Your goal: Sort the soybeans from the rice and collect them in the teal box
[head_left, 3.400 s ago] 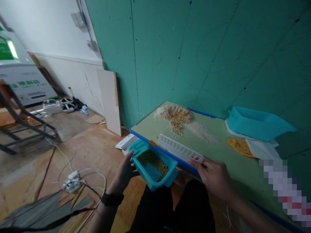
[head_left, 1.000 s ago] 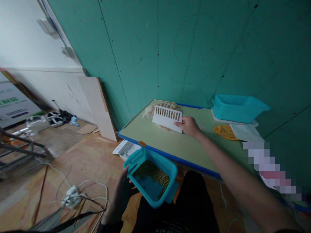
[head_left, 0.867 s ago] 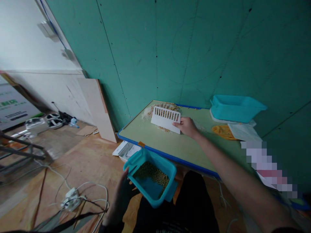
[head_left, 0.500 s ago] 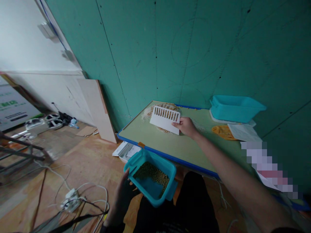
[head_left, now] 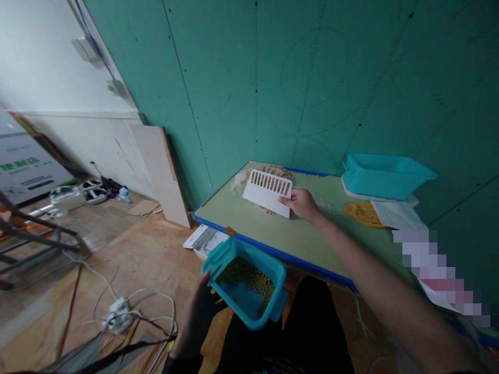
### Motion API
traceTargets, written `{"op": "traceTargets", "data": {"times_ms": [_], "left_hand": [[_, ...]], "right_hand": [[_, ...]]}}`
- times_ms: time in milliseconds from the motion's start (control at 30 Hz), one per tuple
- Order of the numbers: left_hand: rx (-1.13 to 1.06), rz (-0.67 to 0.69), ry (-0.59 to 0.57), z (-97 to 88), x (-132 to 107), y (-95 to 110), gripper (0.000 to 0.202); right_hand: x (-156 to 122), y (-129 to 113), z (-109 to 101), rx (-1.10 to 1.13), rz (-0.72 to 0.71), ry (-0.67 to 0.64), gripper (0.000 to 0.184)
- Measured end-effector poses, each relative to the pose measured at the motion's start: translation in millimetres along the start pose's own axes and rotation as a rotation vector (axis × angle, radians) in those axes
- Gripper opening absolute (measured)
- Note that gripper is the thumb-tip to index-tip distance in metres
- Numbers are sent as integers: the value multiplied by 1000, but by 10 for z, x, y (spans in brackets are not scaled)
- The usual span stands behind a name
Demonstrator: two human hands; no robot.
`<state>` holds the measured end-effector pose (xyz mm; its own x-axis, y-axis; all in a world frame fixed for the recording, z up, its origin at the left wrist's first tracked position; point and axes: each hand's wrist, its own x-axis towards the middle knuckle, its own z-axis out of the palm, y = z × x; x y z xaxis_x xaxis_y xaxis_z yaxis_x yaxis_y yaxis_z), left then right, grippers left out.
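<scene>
My left hand (head_left: 199, 311) is wrapped round a small teal tub (head_left: 245, 283) partly filled with yellow-green beans, held below the near edge of the table (head_left: 249, 221). My right hand (head_left: 302, 203), arm stretched out, grips a white slotted plastic scraper (head_left: 267, 192) by its right end. The scraper stands tilted on the tabletop against a pile of mixed beans and white grains (head_left: 260, 176) at the table's far left corner.
A larger teal basin (head_left: 384, 176) sits at the back right on white sheets, with a yellow cloth (head_left: 360, 213) and paper beside it. Green wall panels rise behind. On the wooden floor to the left lie cables, a power strip (head_left: 117, 314) and a leaning board (head_left: 163, 174).
Since 3.4 s ago my right hand carried the scraper from the table's near edge to the far pile. In the last second it has only tilted the scraper slightly; the tub stays low.
</scene>
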<state>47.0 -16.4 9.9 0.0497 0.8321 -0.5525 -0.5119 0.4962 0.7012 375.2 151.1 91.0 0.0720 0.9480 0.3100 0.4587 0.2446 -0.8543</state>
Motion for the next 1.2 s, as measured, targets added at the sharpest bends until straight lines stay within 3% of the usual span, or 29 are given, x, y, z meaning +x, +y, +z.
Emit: {"op": "traceTargets", "data": {"times_ms": [167,467,700,933,1200], "left_hand": [[-16,25,-5,-56,30,-34,43],[-49,-6,-6,-64,84,-45,60],[-100,-11,23,-87,95,-67,35],[-60,7,1,-107,96,-85,62],[-38,-17,9,-106,108,-74,73]], "right_hand": [[-1,18,8,-4,-5,34,14],[6,29,6,23,34,34,20],[-9,-17,-30,51,65,43,23],[-21,-8,-8,66,108,32,23],[-75,-42,50,168,157,-34,25]]}}
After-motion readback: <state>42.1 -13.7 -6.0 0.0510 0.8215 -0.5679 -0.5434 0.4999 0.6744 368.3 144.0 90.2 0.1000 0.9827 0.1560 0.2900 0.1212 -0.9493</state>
